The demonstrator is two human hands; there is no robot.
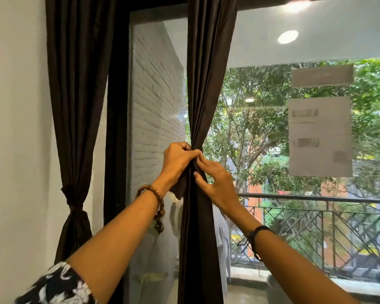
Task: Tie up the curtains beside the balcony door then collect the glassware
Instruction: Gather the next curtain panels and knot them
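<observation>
A dark brown curtain (206,69) hangs in front of the glass balcony door (272,128), gathered into a narrow bunch at mid-height. My left hand (178,159) grips the bunch from the left, fingers curled round the fabric. My right hand (215,183) is just below and to the right, fingertips pinching the cloth at the gathered point. A short flap of fabric (180,189) hangs under my left hand. A second dark curtain (77,95) at the left wall is tied with a knot (71,198). No glassware is in view.
A white wall (15,128) fills the left side. A black door frame (116,128) stands between the two curtains. Outside are a white brick wall (156,106), a metal balcony railing (316,218) and trees. Pale paper notices (319,134) stick on the glass.
</observation>
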